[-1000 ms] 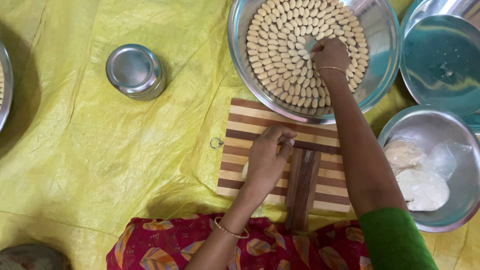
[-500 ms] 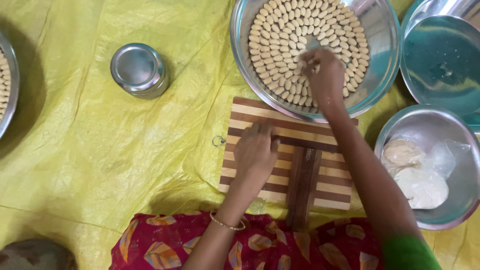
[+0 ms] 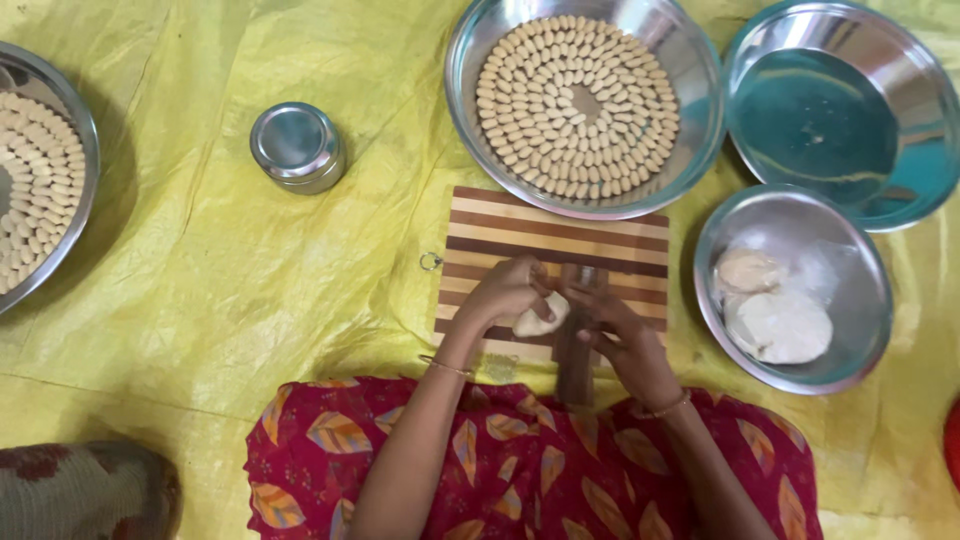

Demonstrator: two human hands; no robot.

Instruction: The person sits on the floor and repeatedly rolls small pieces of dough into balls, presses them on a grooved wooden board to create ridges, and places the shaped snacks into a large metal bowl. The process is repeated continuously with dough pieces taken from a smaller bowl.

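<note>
My left hand (image 3: 505, 292) holds a small pale lump of dough (image 3: 540, 317) over a striped wooden cutting board (image 3: 560, 230). My right hand (image 3: 620, 335) meets it from the right, fingers touching the lump, over a dark wooden tool (image 3: 574, 365) lying on the board. Beyond the board stands a wide steel bowl (image 3: 700, 110) with several small shaped dough pieces (image 3: 575, 105) laid in rings.
A steel bowl (image 3: 800, 215) at right holds two larger dough portions (image 3: 778, 322). An empty steel bowl (image 3: 840, 110) sits at the far right. A small lidded steel tin (image 3: 295, 145) and another tray of pieces (image 3: 35, 190) lie left, all on a yellow sheet (image 3: 230, 290).
My right hand has come back from the bowl of ringed pieces to the board. Both hands now meet on the dough lump, which the left hand has lifted.
</note>
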